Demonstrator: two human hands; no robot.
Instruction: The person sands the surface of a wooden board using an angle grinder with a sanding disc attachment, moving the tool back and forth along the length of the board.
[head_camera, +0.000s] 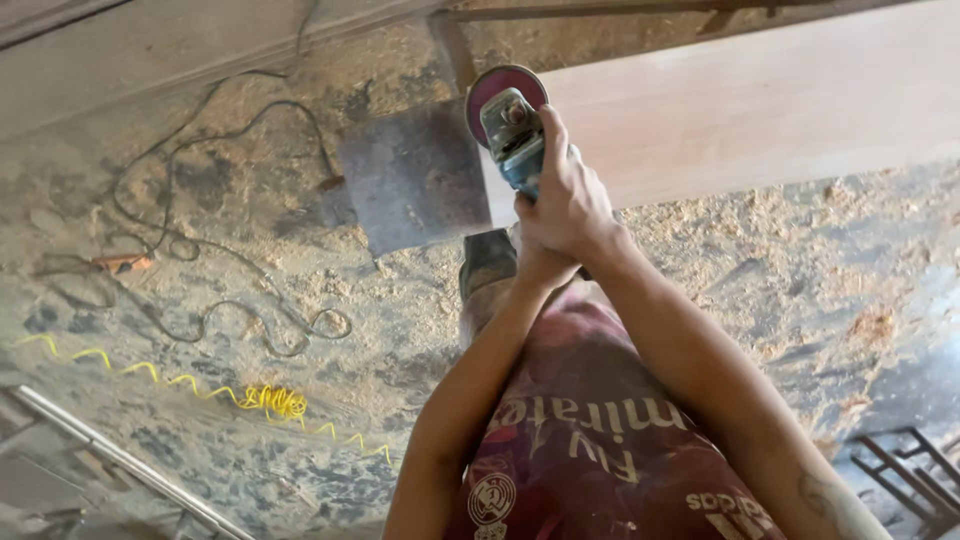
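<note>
My right hand (570, 195) and left hand (540, 262) wrap tight around the angle grinder (512, 125) — its disc at the wooden plank's (740, 110) left end — above the sawdust-strewn floor (250, 300).

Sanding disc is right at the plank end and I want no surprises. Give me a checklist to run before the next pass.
1. Both hands on grinder: ok, right hand on the body, left hand tucked beneath it.
2. Disc at plank end: ok.
3. Fingers off the disc: ok, they sit behind the head.
4. Grinder's own cord routed safely: cannot tell, hidden.
5. Footing: not ok, loose cables and sawdust on the floor.
6. Shoe below the tool: not ok.
</note>
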